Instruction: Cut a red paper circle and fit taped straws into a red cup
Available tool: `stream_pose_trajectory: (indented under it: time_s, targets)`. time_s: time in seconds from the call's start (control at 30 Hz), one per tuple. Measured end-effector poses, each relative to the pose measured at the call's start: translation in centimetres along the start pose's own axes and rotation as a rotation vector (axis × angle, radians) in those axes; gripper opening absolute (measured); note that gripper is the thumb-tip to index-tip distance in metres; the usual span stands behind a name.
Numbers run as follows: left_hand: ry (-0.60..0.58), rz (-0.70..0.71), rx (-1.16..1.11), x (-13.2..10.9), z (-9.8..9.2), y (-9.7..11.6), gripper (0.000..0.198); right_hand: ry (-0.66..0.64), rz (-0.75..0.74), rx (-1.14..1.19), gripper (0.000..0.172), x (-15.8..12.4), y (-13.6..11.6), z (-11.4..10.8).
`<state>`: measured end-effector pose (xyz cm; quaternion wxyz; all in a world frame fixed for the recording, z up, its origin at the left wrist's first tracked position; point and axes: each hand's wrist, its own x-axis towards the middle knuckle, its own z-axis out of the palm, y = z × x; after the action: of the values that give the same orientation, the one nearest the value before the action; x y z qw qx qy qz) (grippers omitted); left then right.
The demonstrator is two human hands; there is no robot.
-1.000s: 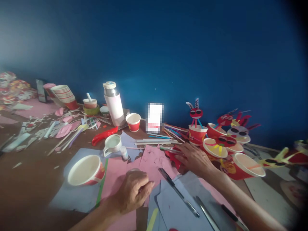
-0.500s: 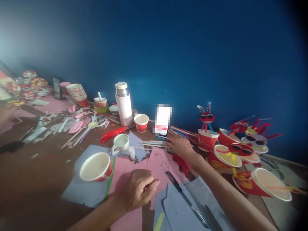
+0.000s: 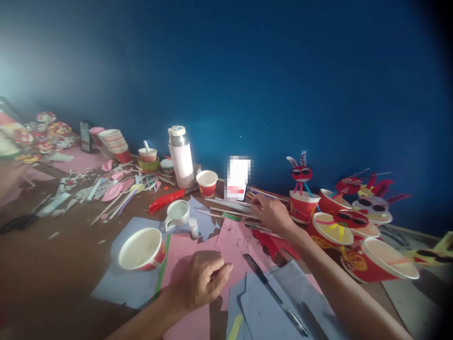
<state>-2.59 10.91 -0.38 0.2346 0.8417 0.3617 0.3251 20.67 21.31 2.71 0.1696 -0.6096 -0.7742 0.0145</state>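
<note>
My right hand [image 3: 273, 215] reaches over a bundle of thin paper strips [image 3: 231, 208], its fingers bent down and closed on them. Red paper [image 3: 272, 243] lies beneath that wrist. My left hand [image 3: 208, 278] rests as a loose fist on pink paper [image 3: 182, 307], and nothing sticks out of it. Between my forearms a black pen [image 3: 276, 295] lies across blue-grey sheets [image 3: 262, 314]. A red-and-white paper cup [image 3: 143, 250] stands left of my left hand. Beyond it are a white mug [image 3: 178, 215] and a small white bottle [image 3: 193, 228].
Along the wall stand a thermos [image 3: 181, 160], a small paper cup [image 3: 207, 183] and a blurred-out phone [image 3: 238, 179]. A red-handled cutter [image 3: 166, 202] lies nearby. Decorated cups with paper faces [image 3: 305, 205] crowd the right. Paper scraps [image 3: 116, 186] and stacked cups [image 3: 115, 144] are left.
My right hand has shifted slightly right and its fingers have bent more. The paper strips have spread and moved under it. A yellow paper figure shows more at the right edge. My left hand stays put.
</note>
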Motion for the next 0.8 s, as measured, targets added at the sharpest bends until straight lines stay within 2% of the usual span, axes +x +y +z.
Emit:
stream_pose_trajectory:
  time_s: [0.37,0.5,0.63,0.8]
  targets:
    - [-0.014,-0.058,0.005,-0.1,0.0,0.1,0.034,0.174,0.121,0.223,0.017,-1.8,-0.2,-1.8]
    - [-0.006,-0.125,-0.03,-0.2,-0.7,1.1,0.028,0.204,0.145,0.316,0.018,-2.1,-0.3,-2.6]
    - [-0.052,-0.218,-0.192,0.6,-1.9,3.4,0.021,0.212,0.159,0.411,0.018,-3.0,-0.4,-3.1]
    - [0.036,-0.427,-0.576,3.1,-2.8,5.3,0.03,0.145,0.21,0.768,0.019,-4.6,-1.0,-3.4]
